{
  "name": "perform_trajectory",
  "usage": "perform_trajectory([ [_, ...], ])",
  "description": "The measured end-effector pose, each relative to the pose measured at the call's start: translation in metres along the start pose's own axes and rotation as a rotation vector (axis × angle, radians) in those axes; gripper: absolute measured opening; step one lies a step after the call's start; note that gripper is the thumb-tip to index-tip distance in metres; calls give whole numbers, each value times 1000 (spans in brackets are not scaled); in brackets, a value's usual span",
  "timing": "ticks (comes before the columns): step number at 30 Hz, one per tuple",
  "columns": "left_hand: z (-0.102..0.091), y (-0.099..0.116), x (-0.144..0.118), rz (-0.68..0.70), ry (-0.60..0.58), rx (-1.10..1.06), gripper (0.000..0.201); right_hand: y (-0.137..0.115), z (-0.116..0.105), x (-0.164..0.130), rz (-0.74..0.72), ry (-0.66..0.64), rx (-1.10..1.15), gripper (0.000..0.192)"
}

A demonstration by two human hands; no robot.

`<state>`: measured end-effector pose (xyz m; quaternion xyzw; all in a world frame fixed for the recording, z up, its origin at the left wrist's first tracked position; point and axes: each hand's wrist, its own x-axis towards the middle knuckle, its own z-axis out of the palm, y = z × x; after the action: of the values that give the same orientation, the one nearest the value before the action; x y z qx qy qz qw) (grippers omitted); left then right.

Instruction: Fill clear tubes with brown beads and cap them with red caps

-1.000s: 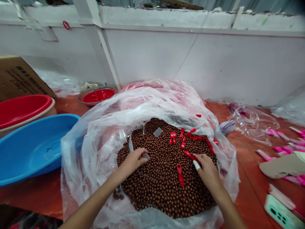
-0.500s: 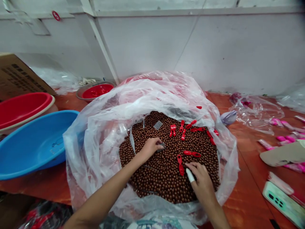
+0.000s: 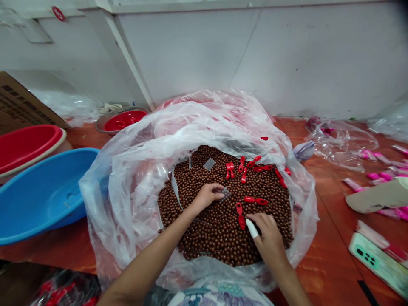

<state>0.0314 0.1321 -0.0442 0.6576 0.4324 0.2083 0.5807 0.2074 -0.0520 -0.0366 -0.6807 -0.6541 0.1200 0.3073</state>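
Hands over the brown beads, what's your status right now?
Left hand pinching small clear packet. Right hand on beads, by red clip. Nothing blocking.

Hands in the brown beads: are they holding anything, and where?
The left hand pinches a small clear packet by its edge. The right hand rests on the brown beads beside a red clip; no hold shows.

- I read a white "6" on the round red sticker [image 3: 58, 13] up on the wall [image 3: 197, 51].
- Black print on the cardboard box [image 3: 19, 104], too blurred for me.
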Motion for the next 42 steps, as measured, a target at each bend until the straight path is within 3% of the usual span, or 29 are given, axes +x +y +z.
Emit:
perform_trajectory([
  [3, 2, -4, -4, -35, 1, -87, 36, -6, 2, 4, -24, 2, -80, 27],
  [9, 3, -1, -22, -140, -3, -302, 43, -14, 8, 10, -55, -32, -246, 36],
  [15, 4, 13, -49, -241, -58, -580, 44, -8, 10, 9, -65, -74, -206, 29],
  [20, 10, 22, -69, -244, -170, -802, 46, -4, 4, 7, 9, 4, 2, 23],
  [25, 18, 29, -77, -192, -193, -863, 49, -9, -1, 7, 314, 97, 409, 33],
  [29, 19, 35, -79, -180, -190, -837, 48, -12, 0, 12, 564, 83, 838, 40],
  [32, 19, 36, -80, -173, -182, -830, 47, -14, -1, 18, 672, 70, 1130, 39],
  [36, 22, 32, -82, -175, -221, -831, 45, -19, -5, 27, 703, 39, 1305, 37],
  [42, 28, 22, -85, -216, -231, -893, 46, -26, -8, 32, 622, -4, 1247, 39],
])
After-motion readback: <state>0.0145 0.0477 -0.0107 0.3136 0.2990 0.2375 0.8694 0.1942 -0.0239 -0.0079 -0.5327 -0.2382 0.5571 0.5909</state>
